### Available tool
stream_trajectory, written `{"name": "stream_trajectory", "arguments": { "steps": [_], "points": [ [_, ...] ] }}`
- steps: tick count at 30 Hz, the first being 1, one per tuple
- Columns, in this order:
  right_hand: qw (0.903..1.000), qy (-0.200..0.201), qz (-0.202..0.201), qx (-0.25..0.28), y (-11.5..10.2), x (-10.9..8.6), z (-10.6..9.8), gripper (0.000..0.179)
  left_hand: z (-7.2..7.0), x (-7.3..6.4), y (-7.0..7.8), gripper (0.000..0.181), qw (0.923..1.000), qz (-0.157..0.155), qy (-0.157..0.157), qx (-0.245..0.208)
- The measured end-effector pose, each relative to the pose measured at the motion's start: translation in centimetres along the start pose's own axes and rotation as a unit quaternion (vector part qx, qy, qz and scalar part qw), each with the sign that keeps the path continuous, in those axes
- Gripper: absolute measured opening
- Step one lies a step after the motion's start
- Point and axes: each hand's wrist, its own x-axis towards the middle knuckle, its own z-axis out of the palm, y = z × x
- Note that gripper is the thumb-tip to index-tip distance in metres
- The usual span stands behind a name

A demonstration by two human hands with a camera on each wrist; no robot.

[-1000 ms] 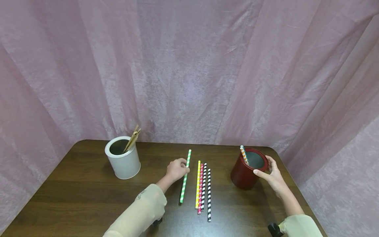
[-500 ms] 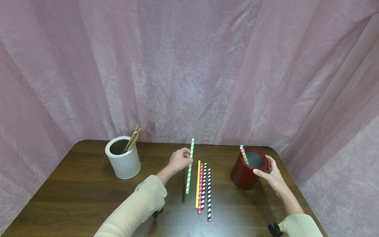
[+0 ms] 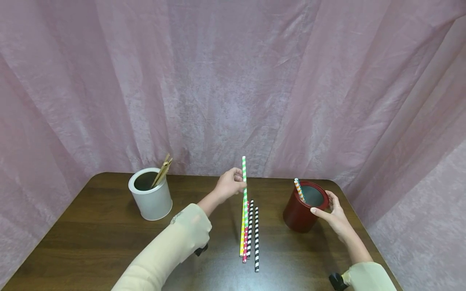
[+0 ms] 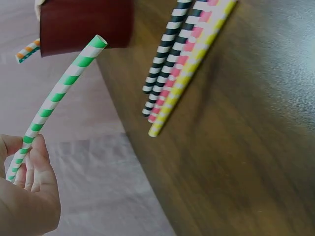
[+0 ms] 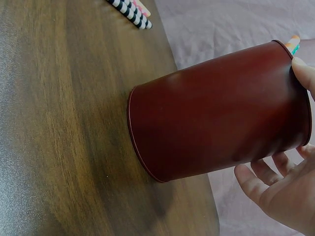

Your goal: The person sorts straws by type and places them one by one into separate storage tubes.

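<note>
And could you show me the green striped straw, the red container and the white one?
Green striped straw (image 4: 55, 99), left wrist view: middle of its length.
Red container (image 3: 300, 214), head view: its outer wall.
White container (image 3: 153, 203), head view: its outer wall.

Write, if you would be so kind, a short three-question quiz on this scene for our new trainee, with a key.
1. What does the left hand pinch?
A) a yellow-and-white patterned straw
B) a green-and-white striped straw
C) a black-and-white striped straw
2. True or false: the white cylindrical container holds the orange-and-white striped straw.
3. How many black-and-white striped straws lie on the brown wood-grain table?

Key:
1. B
2. False; the orange-and-white striped straw stands in the dark red cylindrical container.
3. Two
</note>
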Motion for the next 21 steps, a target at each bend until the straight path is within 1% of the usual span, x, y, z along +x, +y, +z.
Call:
{"name": "stream_trajectory", "arguments": {
  "steps": [3, 7, 10, 12, 16, 21],
  "points": [
    [1.0, 0.002, -0.007, 0.001, 0.0, -0.1, 0.1, 0.085, 0.1, 0.2, 0.9, 0.04, 0.9999, 0.006, -0.002, -0.009],
    [0.9996, 0.015, -0.015, -0.02, 0.5, 0.0, 0.2, 0.083, 0.5, 0.5, 2.0, 0.039, 0.9997, 0.015, -0.001, -0.019],
    [0.9992, 0.01, -0.02, -0.034, 1.0, 0.2, 0.1, 0.085, 0.9, 0.6, 2.9, 0.037, 0.9993, 0.023, -0.004, -0.028],
    [0.9996, 0.004, -0.015, -0.024, 1.1, 0.2, 0.0, 0.088, 1.3, 0.7, 3.3, 0.035, 0.9988, 0.031, -0.008, -0.036],
    [0.9998, 0.009, -0.001, -0.017, 0.9, 0.3, 0.2, 0.088, 2.1, 0.7, 4.3, 0.034, 0.9979, 0.043, -0.015, -0.047],
    [0.9999, 0.004, -0.011, 0.002, 0.2, -0.1, 0.3, 0.085, 3.2, 0.5, 5.8, 0.034, 0.9961, 0.054, -0.009, -0.07]
  ]
}}
